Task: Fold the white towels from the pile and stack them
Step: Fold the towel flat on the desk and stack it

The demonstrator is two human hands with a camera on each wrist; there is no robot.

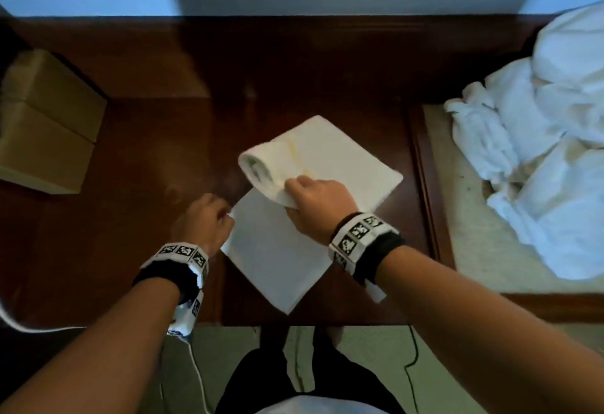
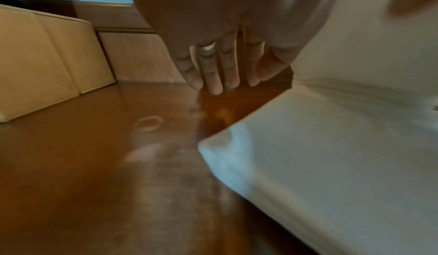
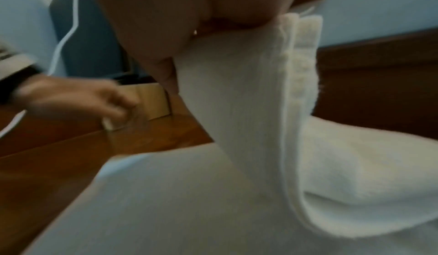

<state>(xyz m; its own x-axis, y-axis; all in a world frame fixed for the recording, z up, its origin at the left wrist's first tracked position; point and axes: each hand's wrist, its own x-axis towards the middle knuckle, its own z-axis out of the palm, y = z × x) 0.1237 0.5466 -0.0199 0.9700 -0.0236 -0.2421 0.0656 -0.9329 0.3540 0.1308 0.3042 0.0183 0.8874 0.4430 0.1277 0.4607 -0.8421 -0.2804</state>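
A white towel (image 1: pixel 343 159) lies at an angle on the dark wooden table (image 1: pixel 130 234). My right hand (image 1: pixel 292 193) grips its doubled edge and holds that flap lifted and curled over the flat part; the right wrist view shows the flap (image 3: pixel 237 109) hanging from the right hand (image 3: pixel 189 40). The left hand (image 1: pixel 225 212) hovers at the towel's left corner. In the left wrist view the left hand (image 2: pixel 234 84) points its straight fingers (image 2: pixel 213 83) down at the table with nothing in them, beside the towel (image 2: pixel 331 156). The crumpled white towel pile (image 1: pixel 539 139) sits at the right.
A cardboard box (image 1: pixel 42 119) stands on the table at the left, also in the left wrist view (image 2: pixel 47 62). The pile rests on a beige surface (image 1: pixel 474 250) beside the table. A white cable (image 1: pixel 19 322) runs past the front left corner.
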